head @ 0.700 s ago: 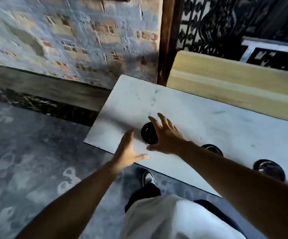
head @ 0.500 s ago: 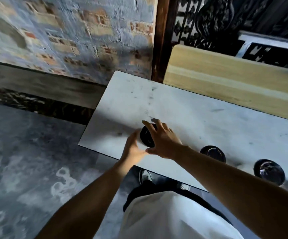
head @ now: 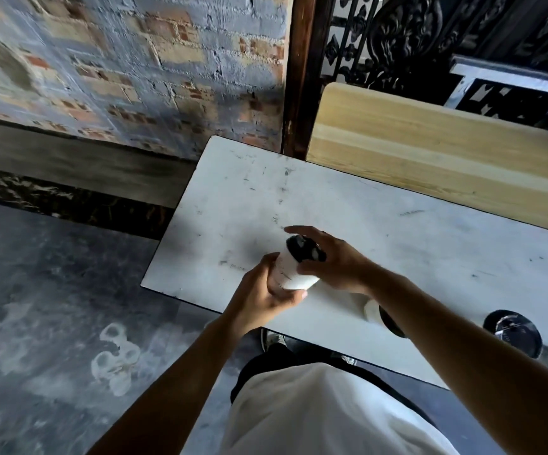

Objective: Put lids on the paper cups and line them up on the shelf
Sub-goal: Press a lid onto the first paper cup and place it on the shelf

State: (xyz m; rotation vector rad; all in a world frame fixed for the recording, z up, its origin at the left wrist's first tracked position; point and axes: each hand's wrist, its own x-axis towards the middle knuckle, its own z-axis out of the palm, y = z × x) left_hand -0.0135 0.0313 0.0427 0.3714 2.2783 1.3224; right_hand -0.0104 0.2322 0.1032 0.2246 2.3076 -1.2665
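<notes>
A white paper cup (head: 294, 272) with a black lid (head: 303, 248) is lifted and tilted above the white table (head: 397, 244). My left hand (head: 262, 295) grips the cup's body from below. My right hand (head: 330, 257) holds its top, fingers over the lid. A second white cup (head: 372, 311) with a black lid stands on the table, mostly hidden behind my right forearm. A third cup (head: 512, 333) with a shiny black lid stands at the right near the table's front edge.
A pale wooden shelf board (head: 446, 159) runs behind the table at the right. A brick wall (head: 128, 67) and a dark wooden post (head: 298, 77) stand behind. Black ornate ironwork (head: 413, 34) fills the upper right. Grey patterned floor lies to the left.
Both hands closed around the leftmost cup and lifted it off the table, tilting it. The other two cups stayed in place. The camera shifted slightly.
</notes>
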